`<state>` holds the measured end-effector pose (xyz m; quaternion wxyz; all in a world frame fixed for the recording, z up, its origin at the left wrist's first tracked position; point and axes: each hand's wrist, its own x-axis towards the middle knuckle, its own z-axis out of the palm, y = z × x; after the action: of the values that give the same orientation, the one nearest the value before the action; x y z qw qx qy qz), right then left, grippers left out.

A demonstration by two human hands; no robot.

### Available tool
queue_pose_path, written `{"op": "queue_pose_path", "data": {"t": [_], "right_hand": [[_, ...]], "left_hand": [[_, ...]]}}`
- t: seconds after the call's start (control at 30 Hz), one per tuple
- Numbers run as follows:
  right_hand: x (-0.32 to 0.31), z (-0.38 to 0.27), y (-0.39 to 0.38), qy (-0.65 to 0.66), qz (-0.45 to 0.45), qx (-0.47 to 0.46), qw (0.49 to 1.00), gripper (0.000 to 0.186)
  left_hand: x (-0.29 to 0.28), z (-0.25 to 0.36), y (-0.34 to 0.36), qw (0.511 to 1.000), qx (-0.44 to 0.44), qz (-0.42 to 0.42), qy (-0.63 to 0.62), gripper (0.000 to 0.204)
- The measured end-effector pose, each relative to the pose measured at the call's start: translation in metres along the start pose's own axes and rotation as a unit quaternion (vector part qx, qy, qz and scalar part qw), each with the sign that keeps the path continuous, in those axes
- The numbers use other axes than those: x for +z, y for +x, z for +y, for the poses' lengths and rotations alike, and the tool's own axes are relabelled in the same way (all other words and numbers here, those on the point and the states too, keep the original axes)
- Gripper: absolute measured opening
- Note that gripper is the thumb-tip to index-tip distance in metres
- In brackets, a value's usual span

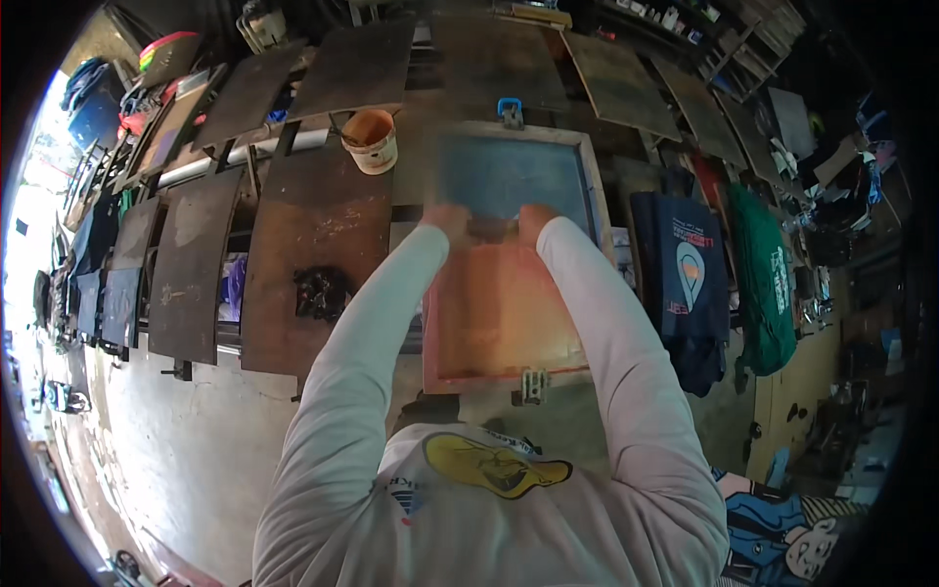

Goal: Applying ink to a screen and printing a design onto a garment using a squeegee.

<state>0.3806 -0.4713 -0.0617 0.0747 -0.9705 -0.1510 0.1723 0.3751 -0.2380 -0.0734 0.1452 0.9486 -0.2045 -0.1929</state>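
- One squeegee, a dark bar lying crosswise on the mesh, sits about halfway up the printing screen, at the line where orange ink gives way to blue mesh.
- The left hand clasps the bar's left end, fingers curled over it.
- The right hand clasps the right end the same way; both hands are smeared orange.
- Two white sleeves run up from the lower edge to the hands.
- One wooden-framed printing screen lies flat under the hands; its near half is coated orange, its far half shows blue.
- Two clamps hold the frame: a blue one at the far edge and a metal one at the near edge.
- One orange-stained ink bucket stands on a board just left of the frame's far corner.
- One black ink blot marks the brown platen board to the left.
- Many more dark boards fan out around the station; I cannot count them surely.
- Two printed garments hang to the right: one navy, one green.
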Motion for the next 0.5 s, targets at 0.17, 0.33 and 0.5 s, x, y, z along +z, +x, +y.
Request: {"op": "queue_pose_path", "data": {"t": [0.17,0.33,0.5], "right_hand": [[-0.021,-0.004,0.031,-0.003,-0.047,0.059,0.997,0.057],[-0.011,0.007,0.042,-0.002,-0.084,0.03,0.996,0.062],[0.003,0.001,0.026,0.0,-0.103,0.063,0.993,0.052]], "left_hand": [[-0.022,-0.009,0.035,1.0,0.005,-0.009,0.021,0.057],[-0.015,-0.01,0.041,1.0,0.009,-0.002,0.024,0.056],[-0.003,-0.006,0.025,1.0,-0.004,-0.002,-0.002,0.06]]}}
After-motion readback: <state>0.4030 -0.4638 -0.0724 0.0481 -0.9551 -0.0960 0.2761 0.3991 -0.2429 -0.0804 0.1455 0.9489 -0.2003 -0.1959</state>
